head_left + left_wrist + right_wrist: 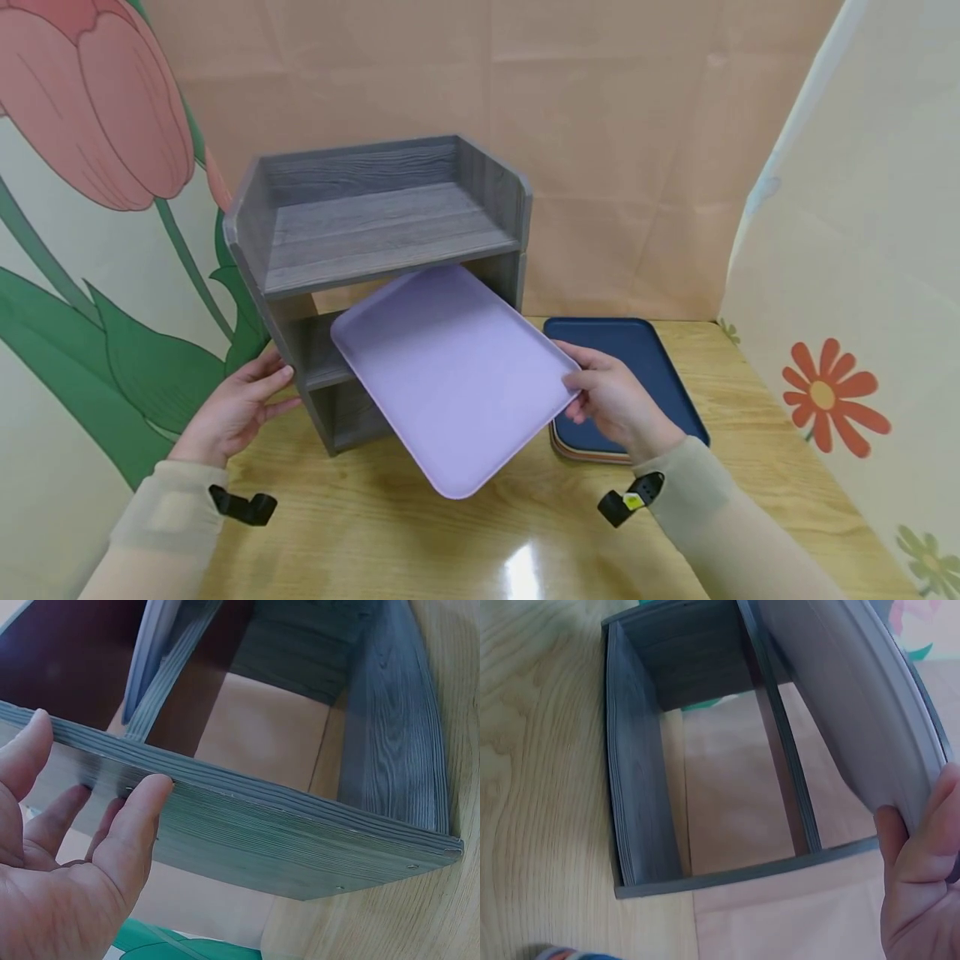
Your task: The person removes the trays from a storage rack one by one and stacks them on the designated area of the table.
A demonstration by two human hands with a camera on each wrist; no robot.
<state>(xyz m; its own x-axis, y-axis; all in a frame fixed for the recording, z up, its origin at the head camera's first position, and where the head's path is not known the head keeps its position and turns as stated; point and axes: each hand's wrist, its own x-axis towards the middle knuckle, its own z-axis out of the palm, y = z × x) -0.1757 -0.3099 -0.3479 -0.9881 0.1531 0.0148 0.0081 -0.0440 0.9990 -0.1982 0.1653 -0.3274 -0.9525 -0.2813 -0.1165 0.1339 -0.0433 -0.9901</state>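
Observation:
A lilac tray (457, 383) slants across the front of the grey wooden shelf unit (360, 265), its far corner inside the upper compartment below the top board. My right hand (611, 398) pinches the tray's right corner, thumb on top and fingers beneath. In the right wrist view, the underside of the tray (840, 697) shows beside the middle board. My left hand (238, 406) is at the unit's left side panel, its fingers fairly straight. The left wrist view has these fingers (135, 832) along the outer face of the panel (240, 832), the thumb near its front edge.
To the right of the unit lies a stack of trays with a dark blue tray (637, 358) on top and other coloured rims below. Wooden tabletop (360, 533) runs in front. A peach backdrop (622, 167) hangs behind, with flower-printed panels at both sides.

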